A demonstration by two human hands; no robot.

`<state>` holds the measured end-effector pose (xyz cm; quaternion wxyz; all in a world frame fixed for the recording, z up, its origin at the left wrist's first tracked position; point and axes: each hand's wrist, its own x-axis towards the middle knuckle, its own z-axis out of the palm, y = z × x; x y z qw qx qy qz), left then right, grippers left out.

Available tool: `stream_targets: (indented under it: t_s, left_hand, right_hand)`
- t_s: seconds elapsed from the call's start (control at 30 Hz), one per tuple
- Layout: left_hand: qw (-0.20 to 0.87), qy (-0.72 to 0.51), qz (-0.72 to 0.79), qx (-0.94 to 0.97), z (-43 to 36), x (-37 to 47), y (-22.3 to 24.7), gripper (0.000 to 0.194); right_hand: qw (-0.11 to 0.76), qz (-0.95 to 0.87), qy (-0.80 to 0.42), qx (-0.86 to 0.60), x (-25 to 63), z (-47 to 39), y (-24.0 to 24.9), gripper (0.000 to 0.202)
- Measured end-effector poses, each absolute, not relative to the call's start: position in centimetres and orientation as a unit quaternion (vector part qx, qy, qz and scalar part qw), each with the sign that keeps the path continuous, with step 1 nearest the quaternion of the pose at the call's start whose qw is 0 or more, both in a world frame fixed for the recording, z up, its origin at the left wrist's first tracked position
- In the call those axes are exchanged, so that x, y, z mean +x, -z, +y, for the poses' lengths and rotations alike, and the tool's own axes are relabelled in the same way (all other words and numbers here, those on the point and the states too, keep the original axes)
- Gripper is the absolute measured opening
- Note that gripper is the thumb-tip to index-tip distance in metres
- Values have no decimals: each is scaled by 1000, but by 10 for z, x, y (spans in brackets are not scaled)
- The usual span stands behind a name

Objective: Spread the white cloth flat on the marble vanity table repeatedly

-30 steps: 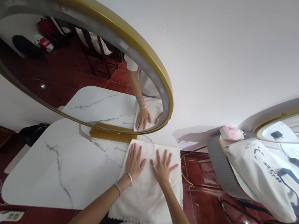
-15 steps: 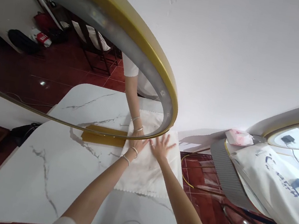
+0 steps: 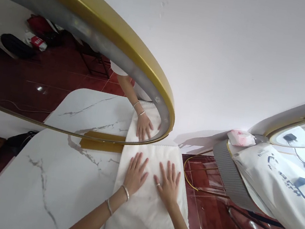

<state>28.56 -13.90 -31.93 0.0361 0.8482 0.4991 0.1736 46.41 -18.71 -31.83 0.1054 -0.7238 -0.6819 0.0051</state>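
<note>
A white cloth [image 3: 147,205] with a scalloped edge lies flat on the marble-patterned white table [image 3: 72,190], reaching its front edge. My left hand [image 3: 134,175] rests palm down on the cloth's left part, fingers spread, with two bracelets at the wrist. To its right, my right hand [image 3: 168,184] lies palm down on the same cloth, fingers apart, a ring on one finger. Neither hand grasps anything.
A large gold-framed mirror [image 3: 139,47] stands over the table's back and reflects an arm and the cloth. Right of the table are a second table with a ribbed side [image 3: 227,171], a white printed bag [image 3: 276,183] and a tissue pack [image 3: 241,138].
Both hands have come back toward the body and moved apart. The cloth has shifted toward the front edge of the table and its far edge now shows.
</note>
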Motion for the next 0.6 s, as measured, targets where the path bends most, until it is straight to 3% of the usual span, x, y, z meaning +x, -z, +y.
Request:
stream_targets:
  t_s: [0.33, 0.43, 0.6]
  left_hand:
    - [97, -150, 491, 853, -34, 330, 317, 53]
    - [91, -162, 507, 841, -40, 335, 314, 51]
    - [65, -186, 478, 856, -122, 306, 312, 57]
  right_hand:
    - [72, -637, -24, -767, 499, -96, 316, 56]
    - [129, -642, -9, -756, 505, -84, 318, 53]
    - [239, -629, 28, -739, 506, -119, 321, 39]
